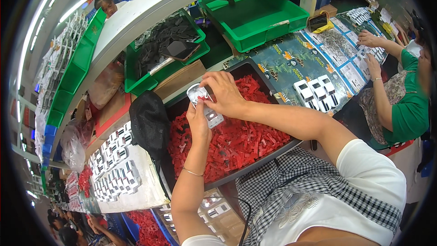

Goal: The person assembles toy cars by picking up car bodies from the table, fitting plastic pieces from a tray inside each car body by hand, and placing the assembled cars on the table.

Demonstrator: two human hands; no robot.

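Above a black tray (pixel 278 149) heaped with red plastic pieces (pixel 255 134), both my hands meet at a white toy car shell (pixel 214 118). My left hand (pixel 198 123) is closed round the shell from below, its thumb pointing up along it. From the right, my right hand (pixel 225 94) curls its fingers over the shell's far end, thumb bent in against it. A small bit of red plastic (pixel 200 98) shows between the fingertips, at the shell's hollow. The fingers partly hide both the shell and the red bit.
Rows of white toy cars (pixel 116 180) stand left; a few more (pixel 316 93) sit right. A black mesh cap (pixel 150 118) hangs against the tray. Green bins (pixel 268 41) stand behind, one with a phone (pixel 181 50) across dark parts. A co-worker (pixel 405 100) works at right.
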